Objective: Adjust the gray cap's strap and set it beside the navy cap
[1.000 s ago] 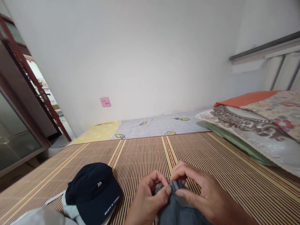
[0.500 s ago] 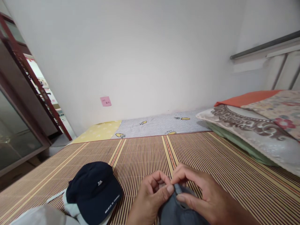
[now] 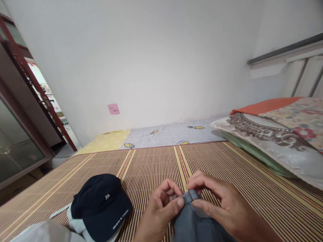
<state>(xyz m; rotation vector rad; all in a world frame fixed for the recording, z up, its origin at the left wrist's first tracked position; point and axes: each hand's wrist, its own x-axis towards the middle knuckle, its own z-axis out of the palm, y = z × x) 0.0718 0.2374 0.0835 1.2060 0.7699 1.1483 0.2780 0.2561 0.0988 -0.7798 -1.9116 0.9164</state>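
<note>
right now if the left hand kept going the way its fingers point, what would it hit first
The left hand points right, across the grey denim garment it pinches, so it would likely meet the right hand first; their fingertips already almost touch.

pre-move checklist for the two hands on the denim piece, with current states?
1. Left hand grips the denim piece: ok, thumb pressed on its top edge.
2. Right hand grips the same edge: ok, fingers pinch it beside the left thumb.
3. Denim fully in view: not ok, its lower part runs off the bottom of the picture.
4. What the fingers work at on the edge (button, seam): cannot tell, covered by the fingers.
5. Navy cap apart from the hands: ok, it lies to the left on the striped mat, not touching them.
6. Pillows apart from the hands: ok, far right.
</note>
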